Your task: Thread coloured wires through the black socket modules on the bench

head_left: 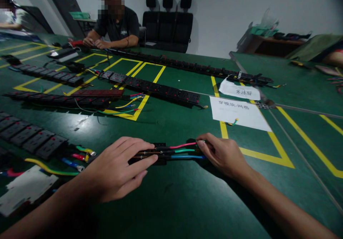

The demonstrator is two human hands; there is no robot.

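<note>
A black module [146,154] with three wires lies on the green table, thin metal strips showing along its face. My left hand [122,165] is over it from the left, fingers closed on it and hiding much of it. A red wire [183,145], a green wire [184,150] and a blue wire [187,157] run from the module's right end. My right hand [221,153] pinches the red wire's end, and the green and blue wire ends pass close by its fingers. Whether it grips those two as well, I cannot make out.
Long black socket strips [152,87] lie across the green table [174,199]. White paper sheets [238,112] with writing are beyond my right hand. At lower left are a pale switch block [25,189] and lugged wires. A person [118,24] sits opposite, both hands at work.
</note>
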